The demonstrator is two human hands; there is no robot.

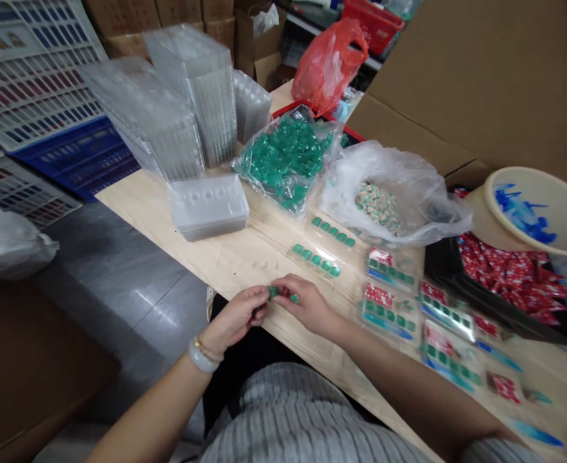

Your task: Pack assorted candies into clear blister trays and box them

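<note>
My left hand (237, 316) and my right hand (303, 303) meet at the near edge of the wooden table (244, 247). Both pinch small green pieces (273, 292) over a clear blister tray (290, 297) lying flat there. Two more clear trays (318, 260) with rows of green pieces lie just beyond. A clear bag of green pieces (286, 157) sits further back. Filled packs (389, 302) with red and blue inserts lie to the right.
Tall stacks of empty clear trays (186, 109) and a short stack (208, 207) stand at the back left. A white bag of pale pieces (384, 193), a black tray of red sachets (515, 276), a cream bowl (539, 209) and cardboard (481, 77) are at the right.
</note>
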